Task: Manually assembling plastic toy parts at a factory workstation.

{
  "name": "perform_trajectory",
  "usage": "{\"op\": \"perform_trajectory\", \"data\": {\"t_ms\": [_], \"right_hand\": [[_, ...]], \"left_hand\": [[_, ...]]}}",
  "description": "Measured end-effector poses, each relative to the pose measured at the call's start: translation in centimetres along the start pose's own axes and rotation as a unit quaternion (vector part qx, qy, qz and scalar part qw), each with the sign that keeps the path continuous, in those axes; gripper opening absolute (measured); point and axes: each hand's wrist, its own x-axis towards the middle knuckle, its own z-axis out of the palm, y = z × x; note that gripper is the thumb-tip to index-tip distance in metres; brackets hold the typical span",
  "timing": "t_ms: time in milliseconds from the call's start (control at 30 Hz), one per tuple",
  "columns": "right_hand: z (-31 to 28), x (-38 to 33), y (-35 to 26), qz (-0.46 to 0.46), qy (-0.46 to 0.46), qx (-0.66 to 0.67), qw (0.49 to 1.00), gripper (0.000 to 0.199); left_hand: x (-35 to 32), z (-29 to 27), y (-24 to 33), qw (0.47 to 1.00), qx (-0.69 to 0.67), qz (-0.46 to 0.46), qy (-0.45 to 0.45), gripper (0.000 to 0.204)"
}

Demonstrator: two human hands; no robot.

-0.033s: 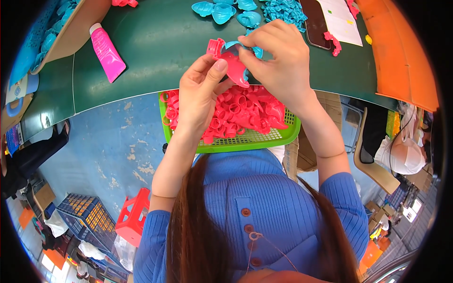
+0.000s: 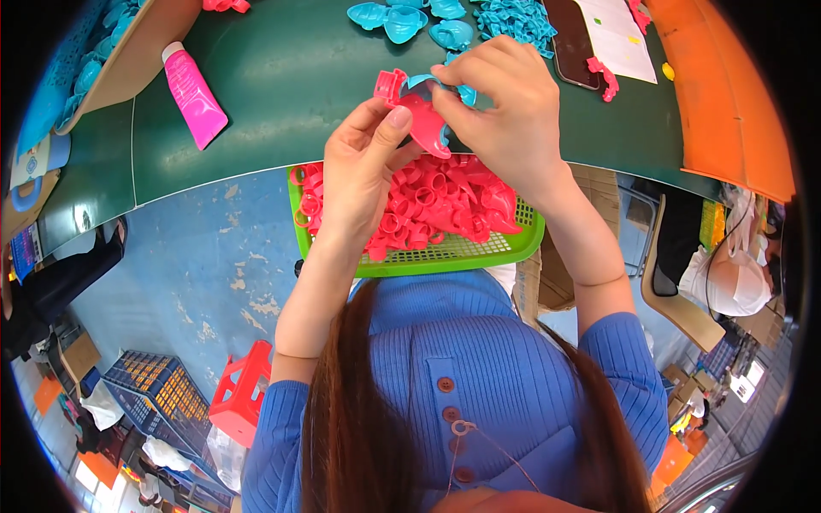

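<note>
Between the fingers of my left hand (image 2: 366, 152) is a pink plastic part (image 2: 425, 125), curved, with a square clip-like end at its upper left. My right hand (image 2: 508, 109) pinches a small blue plastic piece (image 2: 421, 81) at the pink part's upper edge. Another bit of blue shows along the pink part's right side; whether the two are joined I cannot tell. Below my hands, a green basket (image 2: 505, 256) holds a heap of pink plastic parts (image 2: 445, 205), some ring-shaped.
On the green table (image 2: 282, 94) lie a pink tube (image 2: 195, 96), blue shell-like parts (image 2: 402, 23), a pile of small blue pieces (image 2: 516, 24), a phone (image 2: 571, 47) and a paper sheet (image 2: 623, 38). An orange sheet (image 2: 727, 94) covers the right end. A red stool (image 2: 244, 392) stands at lower left.
</note>
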Motion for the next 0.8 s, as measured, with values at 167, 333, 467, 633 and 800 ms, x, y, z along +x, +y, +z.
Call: {"op": "perform_trajectory", "data": {"t_ms": [167,333,467,633,800], "right_hand": [[0.1,-0.2,0.1,0.000,-0.002,0.012,1.000,0.010],[0.0,-0.2,0.0,0.002,-0.009,0.018,1.000,0.011],[-0.1,-0.1,0.2,-0.001,-0.024,0.040,0.999,0.011],[-0.2,-0.1,0.1,-0.003,-0.005,0.041,0.999,0.011],[-0.6,-0.1,-0.1,0.009,-0.013,0.018,1.000,0.011]], "left_hand": [[0.2,-0.5,-0.4,1.000,0.022,0.003,0.013,0.020],[0.2,-0.6,-0.8,0.999,0.031,0.015,0.019,0.024],[0.1,-0.3,-0.7,0.999,0.016,0.008,0.031,0.024],[0.1,0.0,-0.5,1.000,0.016,0.018,0.012,0.023],[-0.1,0.4,-0.6,0.998,0.043,0.037,0.031,0.026]]}}
